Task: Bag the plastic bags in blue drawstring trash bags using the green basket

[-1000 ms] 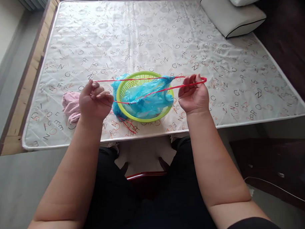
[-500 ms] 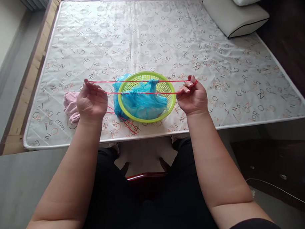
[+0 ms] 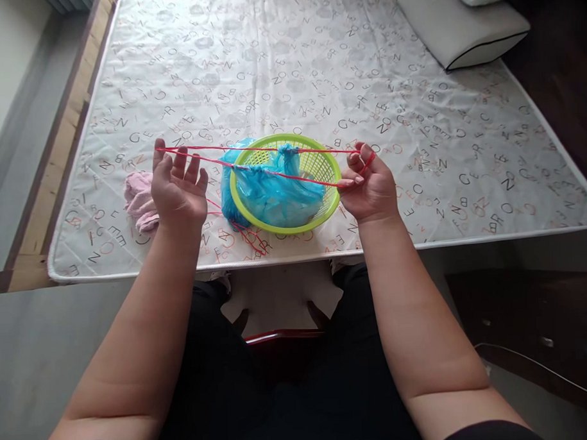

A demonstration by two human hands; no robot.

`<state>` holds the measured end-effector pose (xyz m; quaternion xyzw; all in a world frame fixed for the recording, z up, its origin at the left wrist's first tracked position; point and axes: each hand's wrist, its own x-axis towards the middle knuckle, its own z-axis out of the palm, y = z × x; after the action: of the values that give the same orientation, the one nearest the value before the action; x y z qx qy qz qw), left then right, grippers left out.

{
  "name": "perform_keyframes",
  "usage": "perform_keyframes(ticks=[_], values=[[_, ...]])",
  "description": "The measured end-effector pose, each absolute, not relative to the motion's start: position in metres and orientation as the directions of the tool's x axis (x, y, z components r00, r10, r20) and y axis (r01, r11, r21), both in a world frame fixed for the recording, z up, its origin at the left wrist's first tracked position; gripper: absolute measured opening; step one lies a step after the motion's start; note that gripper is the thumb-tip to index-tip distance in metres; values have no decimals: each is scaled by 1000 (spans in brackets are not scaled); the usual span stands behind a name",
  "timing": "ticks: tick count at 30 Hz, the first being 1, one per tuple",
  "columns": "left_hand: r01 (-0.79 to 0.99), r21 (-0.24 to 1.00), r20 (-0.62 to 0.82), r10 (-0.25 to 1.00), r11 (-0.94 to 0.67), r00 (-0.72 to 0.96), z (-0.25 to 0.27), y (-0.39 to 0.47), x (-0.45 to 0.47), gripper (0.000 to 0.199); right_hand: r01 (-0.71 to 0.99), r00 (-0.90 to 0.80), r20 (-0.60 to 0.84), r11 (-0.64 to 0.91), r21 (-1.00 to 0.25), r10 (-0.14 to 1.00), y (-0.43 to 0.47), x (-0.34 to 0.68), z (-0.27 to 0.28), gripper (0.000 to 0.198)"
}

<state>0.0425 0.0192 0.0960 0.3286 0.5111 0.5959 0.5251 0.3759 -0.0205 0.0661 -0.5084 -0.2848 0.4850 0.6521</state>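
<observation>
A red string (image 3: 316, 179) runs in two taut strands between my hands. It passes through the gathered top of a thin blue plastic bag (image 3: 278, 195), which sits in a green plastic basket (image 3: 287, 230). My left hand (image 3: 179, 192) is palm up with its fingers spread, and the string's end loops at the index finger and thumb. Curled fingers of my right hand (image 3: 369, 185) grip the other end, with a loop around the index finger. More blue plastic (image 3: 233, 206) lies beside the basket's left side, with loose red string (image 3: 250, 239) in front of it.
The basket stands near the front edge of a letter-printed mattress (image 3: 288, 79). A crumpled pink cloth (image 3: 141, 203) lies left of my left hand. A white block-shaped cushion (image 3: 465, 31) is at the back right. A wooden bed frame (image 3: 73, 131) runs along the left.
My left hand has risen slightly and its fingers have spread apart. On that side the two strands now meet near the index finger. My right hand keeps its grip.
</observation>
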Motion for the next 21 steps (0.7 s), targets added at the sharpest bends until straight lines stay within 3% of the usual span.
perform_keyframes(ticks=[4, 11, 17, 21], values=[[-326, 931, -229, 958, 165, -171, 98, 17, 47, 57, -289, 320, -72, 25, -957, 945, -21, 378, 62, 41], [-365, 931, -73, 986, 14, -148, 75, 26, 36, 37, -276, 340, -72, 26, -961, 938, -19, 379, 58, 40], [-380, 923, -146, 967, 57, -209, 77, 29, 36, 33, -244, 345, -53, 35, -969, 937, -19, 377, 58, 39], [-420, 901, -167, 980, 107, -108, 82, 29, 40, 36, -255, 385, -74, 29, -967, 920, -20, 373, 62, 38]])
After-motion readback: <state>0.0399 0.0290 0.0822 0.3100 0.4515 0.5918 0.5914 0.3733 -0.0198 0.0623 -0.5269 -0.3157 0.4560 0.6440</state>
